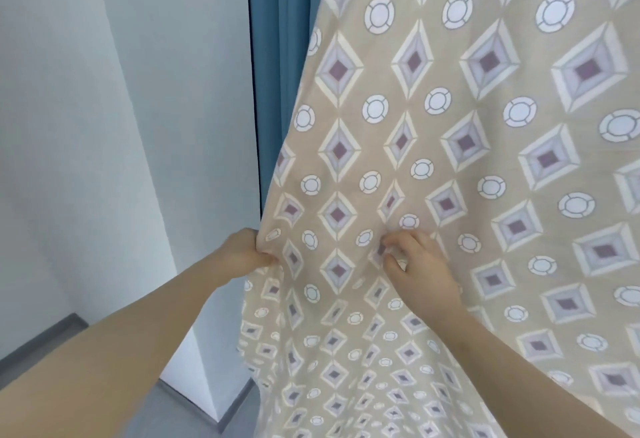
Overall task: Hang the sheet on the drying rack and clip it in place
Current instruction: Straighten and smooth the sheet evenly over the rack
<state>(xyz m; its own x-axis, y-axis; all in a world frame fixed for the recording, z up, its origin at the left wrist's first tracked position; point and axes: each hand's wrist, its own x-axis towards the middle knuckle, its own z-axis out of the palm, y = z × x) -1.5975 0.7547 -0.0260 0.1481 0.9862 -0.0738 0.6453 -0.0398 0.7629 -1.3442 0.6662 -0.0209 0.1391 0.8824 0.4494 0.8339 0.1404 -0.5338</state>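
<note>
The left hand (247, 252) grips the left edge of the sheet (450, 146), fingers curled round the cloth. The right hand (420, 267) pinches a fold nearer the sheet's middle. The sheet hangs from above, a blue curtain (277, 56) behind its left edge

Soft, even daylight, faint shadows, slight overall blur, wide-angle bending at edges.
</note>
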